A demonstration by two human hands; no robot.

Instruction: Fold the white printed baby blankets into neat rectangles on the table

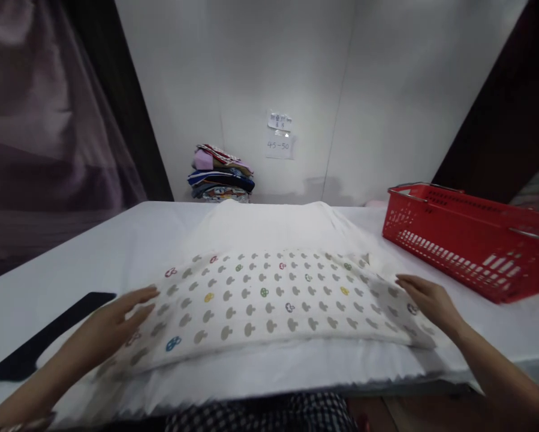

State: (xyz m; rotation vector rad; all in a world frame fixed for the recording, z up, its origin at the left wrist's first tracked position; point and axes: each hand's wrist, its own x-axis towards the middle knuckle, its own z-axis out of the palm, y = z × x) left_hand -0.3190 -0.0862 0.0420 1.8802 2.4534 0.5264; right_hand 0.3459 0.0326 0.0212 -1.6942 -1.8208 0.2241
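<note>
A white cloth printed with small grey and coloured mushrooms (269, 292) lies spread in front of me, wide and nearly flat. Beyond its printed part is plain white fabric (276, 225), and I cannot tell whether the two are one piece. My left hand (122, 319) is at the cloth's left end, fingers stretched forward and thumb apart. At the right end, my right hand (431, 302) points inward with straight fingers, over or on the cloth's edge. Neither hand grips anything that I can see.
A red plastic basket (467, 240) stands on the white table (129, 234) at the right. A flat black strip (48, 339) lies at the left. Folded clothes (221, 174) are stacked by the back wall, near paper labels (280, 135). A pinkish curtain (39, 120) hangs on the left.
</note>
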